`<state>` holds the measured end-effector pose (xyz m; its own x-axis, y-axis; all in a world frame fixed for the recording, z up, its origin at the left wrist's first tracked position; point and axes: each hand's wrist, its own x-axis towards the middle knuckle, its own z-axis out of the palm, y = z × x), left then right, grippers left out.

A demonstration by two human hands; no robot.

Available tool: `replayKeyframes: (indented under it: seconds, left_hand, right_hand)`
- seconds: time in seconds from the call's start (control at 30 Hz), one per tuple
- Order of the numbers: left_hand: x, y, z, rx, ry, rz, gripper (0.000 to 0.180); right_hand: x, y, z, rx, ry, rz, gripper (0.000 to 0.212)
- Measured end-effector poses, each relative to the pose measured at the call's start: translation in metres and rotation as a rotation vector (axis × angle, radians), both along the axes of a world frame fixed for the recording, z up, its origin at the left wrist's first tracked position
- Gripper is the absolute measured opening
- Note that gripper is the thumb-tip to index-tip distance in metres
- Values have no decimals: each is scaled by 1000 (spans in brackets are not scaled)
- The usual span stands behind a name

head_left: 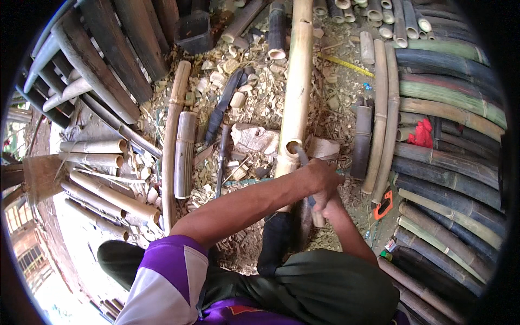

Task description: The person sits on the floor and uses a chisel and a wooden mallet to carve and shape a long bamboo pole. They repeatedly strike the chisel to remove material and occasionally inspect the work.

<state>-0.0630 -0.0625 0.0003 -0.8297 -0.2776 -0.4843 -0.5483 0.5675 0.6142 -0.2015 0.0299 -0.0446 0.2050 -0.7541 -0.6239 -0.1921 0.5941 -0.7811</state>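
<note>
A long pale bamboo pole [298,76] runs away from me up the middle, with a round hole cut in its upper side. The tip of a grey rod-shaped tool [303,157] sits at this hole, slanting toward me. My left hand [320,177], its arm reaching across the pole from the left, is closed around the tool's shaft. Just below it my right hand [331,208] is closed on the same tool near its pale handle end [318,220]. The fingers partly hide the tool, so its exact kind cannot be made out.
Wood chips cover the ground. Left of the pole lie a dark-handled blade [221,108], a thin knife [222,162] and bamboo lengths [185,154]. At the right are stacked bamboo poles [449,95], an orange saw handle [383,205], a yellow tape measure [346,64] and a red cloth [421,134].
</note>
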Motion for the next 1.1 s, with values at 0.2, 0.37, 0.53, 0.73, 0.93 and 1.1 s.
replayKeyframes:
  seconds: [0.2, 0.37, 0.53, 0.73, 0.93, 1.1]
  left_hand:
    - [9, -13, -3, 65, 429, 470, 84]
    - [14, -7, -6, -159, 727, 1063, 87]
    - [10, -5, -25, -312, 967, 1553, 102]
    - [-22, 20, -16, -180, 817, 1375, 105]
    - [13, 26, 7, 133, 514, 863, 100]
    - [61, 17, 7, -113, 451, 614, 85]
  right_hand:
    - [-10, -82, 52, -184, 549, 638, 43]
    - [10, -165, 62, -559, 900, 1121, 48]
    - [62, -205, 72, -1011, 839, 1534, 34]
    - [4, -176, 53, -878, 612, 1385, 32]
    - [-9, -89, 27, -76, 448, 608, 44]
    - [38, -3, -21, 328, -363, -217, 41]
